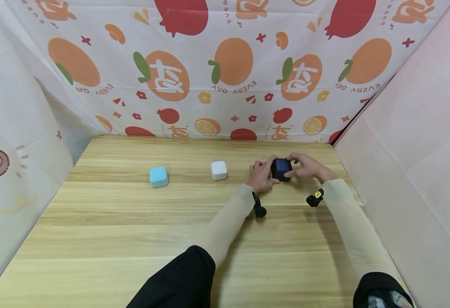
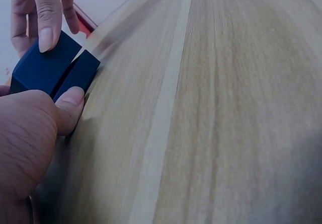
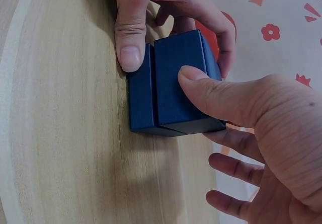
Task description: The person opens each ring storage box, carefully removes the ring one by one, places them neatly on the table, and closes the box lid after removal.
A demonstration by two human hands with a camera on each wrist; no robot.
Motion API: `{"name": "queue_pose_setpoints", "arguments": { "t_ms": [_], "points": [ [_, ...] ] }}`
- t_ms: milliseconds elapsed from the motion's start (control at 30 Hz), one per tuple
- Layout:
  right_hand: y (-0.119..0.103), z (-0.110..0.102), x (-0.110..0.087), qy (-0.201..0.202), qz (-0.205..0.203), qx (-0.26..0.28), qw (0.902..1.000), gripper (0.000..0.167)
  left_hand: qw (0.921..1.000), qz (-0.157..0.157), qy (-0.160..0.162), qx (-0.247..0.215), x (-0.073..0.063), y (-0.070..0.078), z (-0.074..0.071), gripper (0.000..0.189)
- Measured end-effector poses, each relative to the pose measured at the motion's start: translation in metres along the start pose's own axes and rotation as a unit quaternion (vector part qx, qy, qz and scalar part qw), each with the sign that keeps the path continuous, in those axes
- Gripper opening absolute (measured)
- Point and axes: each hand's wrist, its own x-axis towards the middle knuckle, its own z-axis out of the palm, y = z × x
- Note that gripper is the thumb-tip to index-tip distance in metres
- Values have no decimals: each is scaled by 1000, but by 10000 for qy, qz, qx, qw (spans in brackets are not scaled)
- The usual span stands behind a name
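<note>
On the table (image 1: 132,235), far right, holding the base (image 3: 141,100) of the navy box (image 1: 281,169) with the left hand (image 1: 262,177), pinching its lid (image 3: 176,95) with the right hand (image 1: 307,167). Still lidded, gapped only at the seam, with 1 white cube (image 1: 219,170) and 1 light-blue cube (image 1: 158,177) untouched leftward.

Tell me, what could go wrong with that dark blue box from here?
The upper part of the dark blue box, pinched by the right hand, might tilt or slip if pulled unevenly. The lower part, held by the left hand, could lift or slide on the wood-grain table instead of separating. The inside is hidden, so any loose contents might spill.
</note>
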Motion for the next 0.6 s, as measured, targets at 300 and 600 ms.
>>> {"name": "queue_pose_setpoints", "arguments": {
  "t_ms": [300,600],
  "points": [
    [-5,-2,2,-36,-62,-54,10000,56,10000,-6,40,-47,0,-2,-1,83],
    [-2,-3,4,-151,86,15,9998,55,10000,36,66,-43,0,-1,0,83]
  ]
}}
